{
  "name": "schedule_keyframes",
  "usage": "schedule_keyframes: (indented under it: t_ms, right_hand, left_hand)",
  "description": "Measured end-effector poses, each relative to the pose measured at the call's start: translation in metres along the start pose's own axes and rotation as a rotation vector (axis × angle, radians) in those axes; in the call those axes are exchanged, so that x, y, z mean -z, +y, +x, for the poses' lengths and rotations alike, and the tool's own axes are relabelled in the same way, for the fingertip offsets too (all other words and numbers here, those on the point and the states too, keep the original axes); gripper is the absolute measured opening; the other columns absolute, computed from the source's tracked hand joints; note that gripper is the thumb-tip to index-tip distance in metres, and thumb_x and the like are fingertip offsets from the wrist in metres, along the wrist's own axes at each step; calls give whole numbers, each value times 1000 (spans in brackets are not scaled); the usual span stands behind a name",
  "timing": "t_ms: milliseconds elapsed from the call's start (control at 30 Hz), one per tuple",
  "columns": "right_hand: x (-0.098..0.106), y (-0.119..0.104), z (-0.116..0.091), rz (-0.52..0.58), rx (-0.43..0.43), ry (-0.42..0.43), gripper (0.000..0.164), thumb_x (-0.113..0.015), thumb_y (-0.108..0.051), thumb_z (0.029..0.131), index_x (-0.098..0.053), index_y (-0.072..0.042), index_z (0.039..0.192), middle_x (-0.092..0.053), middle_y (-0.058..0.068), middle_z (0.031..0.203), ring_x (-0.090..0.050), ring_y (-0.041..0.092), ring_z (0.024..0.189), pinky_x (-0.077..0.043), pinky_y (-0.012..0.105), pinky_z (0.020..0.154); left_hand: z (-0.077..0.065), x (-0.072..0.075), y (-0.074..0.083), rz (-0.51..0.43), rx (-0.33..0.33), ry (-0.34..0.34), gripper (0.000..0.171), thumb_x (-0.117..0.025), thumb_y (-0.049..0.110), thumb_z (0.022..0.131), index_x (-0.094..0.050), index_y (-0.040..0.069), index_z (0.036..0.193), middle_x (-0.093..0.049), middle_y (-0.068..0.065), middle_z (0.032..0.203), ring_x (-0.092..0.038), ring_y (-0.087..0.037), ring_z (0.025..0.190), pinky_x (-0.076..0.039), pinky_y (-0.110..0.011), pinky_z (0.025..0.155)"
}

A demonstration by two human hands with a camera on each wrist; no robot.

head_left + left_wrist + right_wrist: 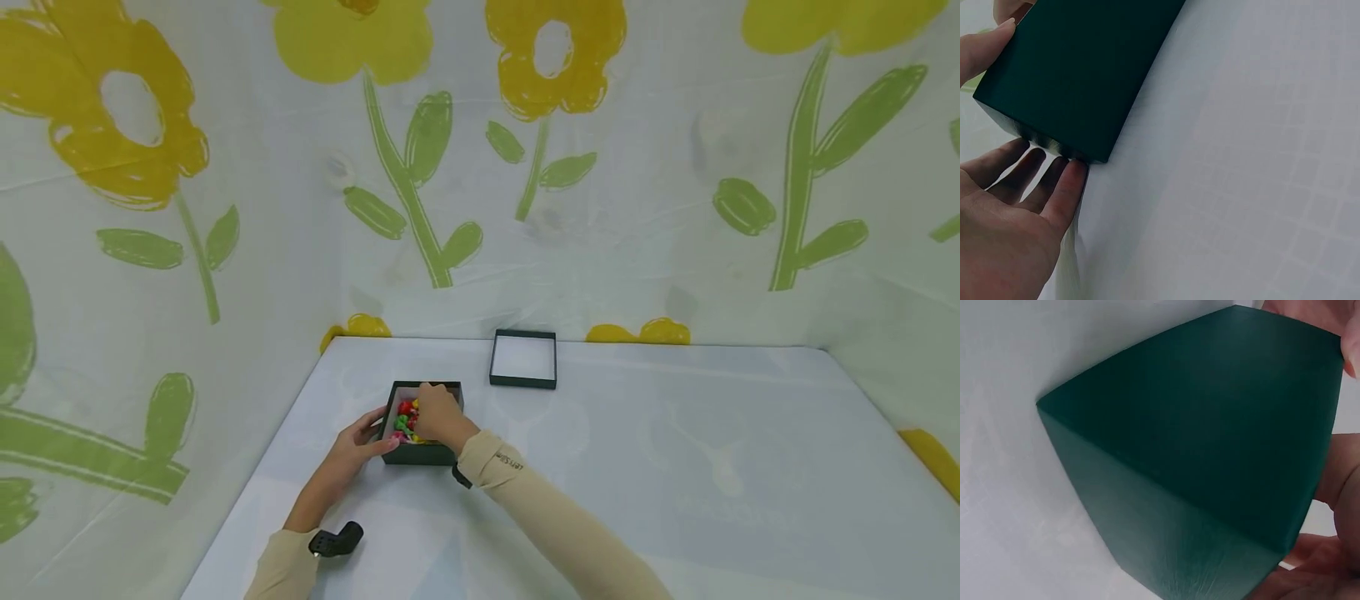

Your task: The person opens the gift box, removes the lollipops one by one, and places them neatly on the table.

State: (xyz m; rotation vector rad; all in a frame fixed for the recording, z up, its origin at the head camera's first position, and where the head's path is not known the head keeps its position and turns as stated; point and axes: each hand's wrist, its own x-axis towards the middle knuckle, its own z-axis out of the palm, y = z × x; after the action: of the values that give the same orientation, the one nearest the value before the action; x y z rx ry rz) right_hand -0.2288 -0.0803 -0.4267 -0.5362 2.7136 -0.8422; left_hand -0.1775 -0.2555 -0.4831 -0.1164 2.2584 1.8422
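A dark green box (420, 455) with a pale lining stands uncovered on the table. Inside it lie several small red, green, yellow and pink pieces (403, 421) that look like wrapped sweets. My left hand (352, 446) holds the box at its near left corner, thumb at the front rim. In the left wrist view the fingertips (1072, 172) of that hand touch the box's side. From above, my right hand (441, 414) reaches into the box with bent fingers. Its fingertips are hidden there, and I cannot tell whether they hold a piece.
A dark-edged square lid (522, 384), white inside, lies at the back of the white table (675, 467), to the right of the box. Behind and to the left hangs a pale cloth (637, 208) printed with large yellow flowers.
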Motion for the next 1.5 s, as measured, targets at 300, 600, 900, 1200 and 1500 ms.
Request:
schedule_keyframes:
  t_ms: [300, 600, 900, 1200, 1500]
  right_hand:
    - [5, 9, 9, 62, -24, -79, 17, -70, -6, 82, -64, 2, 96, -58, 7, 76, -52, 16, 61, -52, 27, 57]
    - [24, 11, 6, 252, -106, -160, 15, -58, -2, 87, -62, 3, 100, -54, 8, 76, -57, 20, 63, -55, 30, 58]
    - [25, 10, 11, 175, -129, -180, 4, -60, -5, 86, -58, -2, 85, -54, 6, 69, -56, 19, 58, -50, 27, 53]
    - [21, 9, 14, 184, -160, -173, 9, -64, -6, 85, -63, -2, 77, -56, 5, 67, -57, 19, 59, -53, 30, 56]
    - [18, 8, 14, 327, -158, -129, 17, -77, -2, 74, -65, 0, 86, -62, 7, 78, -63, 17, 62, -54, 28, 57]
  left_hand:
    - [1, -3, -4, 19, 12, 28, 72, -68, 27, 86, -31, 11, 146, -24, -17, 152, -18, -37, 141, -19, -53, 109]
    - [2, -3, 0, 28, 24, 29, 71, -69, 30, 86, -34, 11, 145, -27, -18, 151, -19, -37, 140, -16, -55, 110]
    - [5, -5, 4, 12, 11, 25, 71, -70, 28, 85, -35, 12, 144, -29, -17, 150, -23, -36, 139, -20, -53, 109]
    - [4, -4, -1, -3, -4, 16, 69, -69, 24, 86, -35, 9, 144, -29, -20, 149, -24, -38, 138, -19, -54, 109]
    - [3, 1, -4, -36, 0, 27, 68, -70, 21, 86, -36, 9, 144, -31, -19, 149, -26, -36, 138, -20, -52, 110]
